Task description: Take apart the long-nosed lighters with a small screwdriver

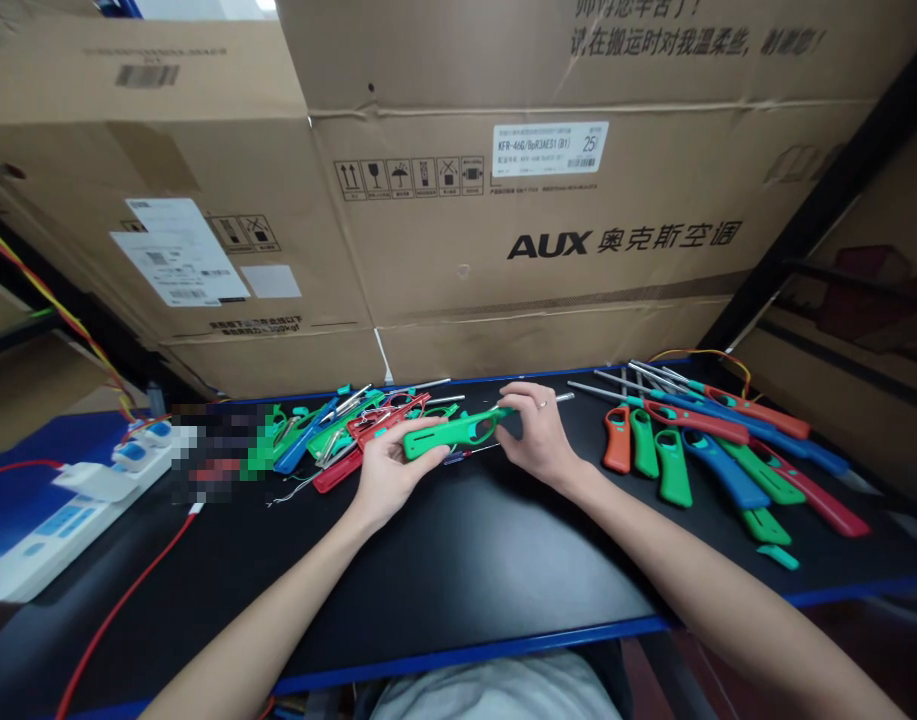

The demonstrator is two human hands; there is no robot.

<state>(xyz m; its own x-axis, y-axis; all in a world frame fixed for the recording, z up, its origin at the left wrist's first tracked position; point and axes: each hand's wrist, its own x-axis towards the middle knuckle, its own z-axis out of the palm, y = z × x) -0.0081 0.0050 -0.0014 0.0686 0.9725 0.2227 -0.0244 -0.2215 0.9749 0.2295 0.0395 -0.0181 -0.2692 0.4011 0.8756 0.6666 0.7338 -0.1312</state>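
Both hands hold one green long-nosed lighter [449,433] level above the black table [458,560]. My left hand [389,468] wraps round its handle end, fingers closed. My right hand [531,430], with a ring on one finger, pinches the front of the green body, where the metal tube [564,397] sticks out to the right. A small screwdriver [469,453] lies on the table just under the lighter.
A heap of green, red and blue lighter shells, tubes and wires [338,430] lies left of my hands. Assembled lighters [717,450] lie in a row at the right. A white power strip [75,500] with a red cable [120,610] sits far left. Cardboard boxes [548,220] stand behind.
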